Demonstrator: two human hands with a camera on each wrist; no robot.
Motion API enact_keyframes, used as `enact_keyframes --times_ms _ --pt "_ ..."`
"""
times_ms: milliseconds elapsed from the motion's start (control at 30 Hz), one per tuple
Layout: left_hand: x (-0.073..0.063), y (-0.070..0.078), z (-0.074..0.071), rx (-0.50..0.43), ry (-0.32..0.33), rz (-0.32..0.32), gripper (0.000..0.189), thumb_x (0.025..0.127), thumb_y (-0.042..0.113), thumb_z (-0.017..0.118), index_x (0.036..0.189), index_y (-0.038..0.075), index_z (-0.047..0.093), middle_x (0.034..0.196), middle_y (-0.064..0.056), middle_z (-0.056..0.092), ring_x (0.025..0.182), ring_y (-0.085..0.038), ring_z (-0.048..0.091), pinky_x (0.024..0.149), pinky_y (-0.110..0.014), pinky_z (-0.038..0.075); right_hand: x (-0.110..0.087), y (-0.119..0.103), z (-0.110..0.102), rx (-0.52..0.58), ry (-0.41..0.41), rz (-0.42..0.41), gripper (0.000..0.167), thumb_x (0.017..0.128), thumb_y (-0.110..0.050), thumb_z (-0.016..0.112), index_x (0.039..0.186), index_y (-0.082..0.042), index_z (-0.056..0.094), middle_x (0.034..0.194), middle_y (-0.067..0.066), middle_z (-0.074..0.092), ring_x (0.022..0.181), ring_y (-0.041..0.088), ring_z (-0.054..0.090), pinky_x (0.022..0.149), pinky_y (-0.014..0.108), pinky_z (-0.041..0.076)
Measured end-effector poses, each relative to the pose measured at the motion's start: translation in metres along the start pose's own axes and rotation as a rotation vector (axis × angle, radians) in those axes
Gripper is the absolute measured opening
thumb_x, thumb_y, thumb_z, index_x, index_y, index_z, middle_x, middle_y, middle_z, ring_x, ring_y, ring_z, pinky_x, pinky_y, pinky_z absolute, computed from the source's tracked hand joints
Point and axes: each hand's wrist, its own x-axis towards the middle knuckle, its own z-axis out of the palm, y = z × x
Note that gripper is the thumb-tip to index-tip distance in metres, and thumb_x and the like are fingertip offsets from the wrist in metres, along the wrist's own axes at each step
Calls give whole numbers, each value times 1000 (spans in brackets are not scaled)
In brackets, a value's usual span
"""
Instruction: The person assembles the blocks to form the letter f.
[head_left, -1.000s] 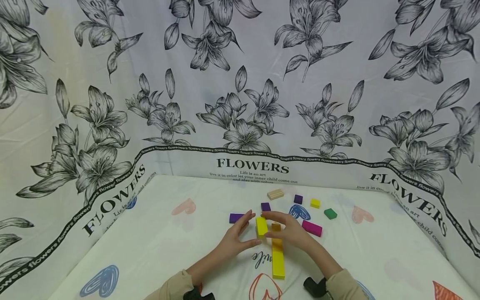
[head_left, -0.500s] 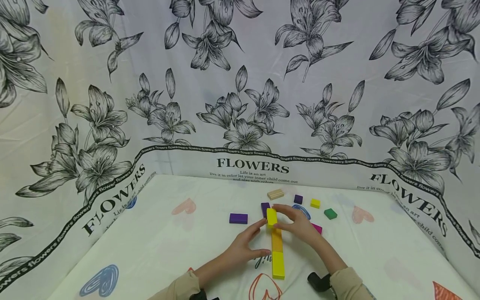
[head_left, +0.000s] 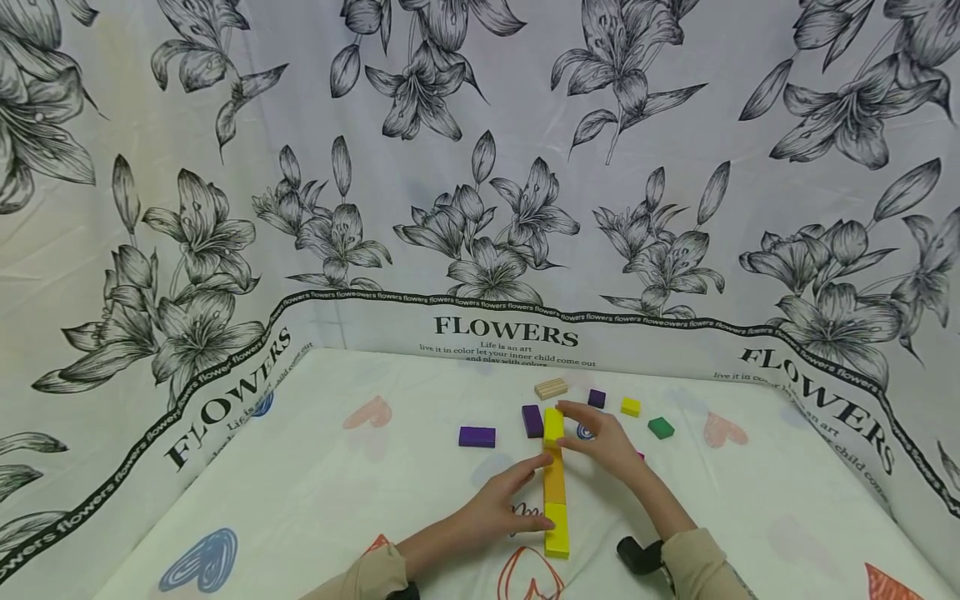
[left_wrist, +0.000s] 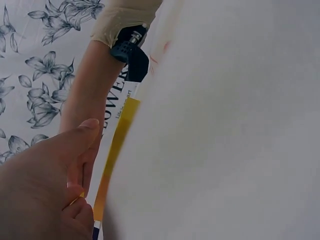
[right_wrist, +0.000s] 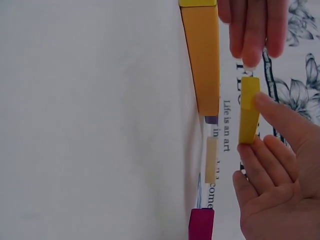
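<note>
My right hand [head_left: 606, 442] pinches a small yellow block [head_left: 553, 427] between thumb and fingers. In the right wrist view that held block [right_wrist: 249, 110] is raised off the tabletop, apart from the orange block [right_wrist: 202, 60]. From the head, it overlaps the far end of the orange block [head_left: 554, 482], which lies end to end with another yellow block [head_left: 557, 537]. Left of this row, my left hand [head_left: 495, 504] has thumb and fingers spread, fingertips overlapping the row's edge. The left wrist view shows the left thumb [left_wrist: 82, 135] beside the row, seen edge-on.
Beyond the row lie purple blocks [head_left: 477, 437], a natural wood piece [head_left: 551, 388], a small yellow cube [head_left: 630, 407] and a green block [head_left: 661, 427]. A magenta block [right_wrist: 201, 225] sits by the right hand. Flower-printed cloth [head_left: 487, 225] hangs behind the table.
The right hand has carried the yellow block rightward and away, from left of the orange block to over its far end. The left hand has followed to the right, no longer around the held block.
</note>
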Motion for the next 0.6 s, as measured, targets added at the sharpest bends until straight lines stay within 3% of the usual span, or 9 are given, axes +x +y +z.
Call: enact_keyframes --times_ms 133,267,600 --pt "0 1 2 50 -35 -44 81 87 33 73 154 21 29 158 3 35 147 -18 33 121 -40 32 3 2 -1 3 5 19 63 86 -22 74 143 -9 49 144 10 54 140 33 44 116 53 34" --pt "0 0 2 62 -58 -78 83 86 37 73 154 23 29 158 7 34 147 -16 32 121 -40 31 6 1 -1 15 9 63 64 86 -23 75 143 -12 48 146 9 53 141 31 43 117 52 34" --pt "2 -2 3 97 -86 -84 81 86 38 73 153 23 30 158 7 34 147 -14 32 121 -38 30 12 6 -1 23 14 88 64 87 -23 74 144 -12 47 147 9 52 141 31 42 118 53 33"
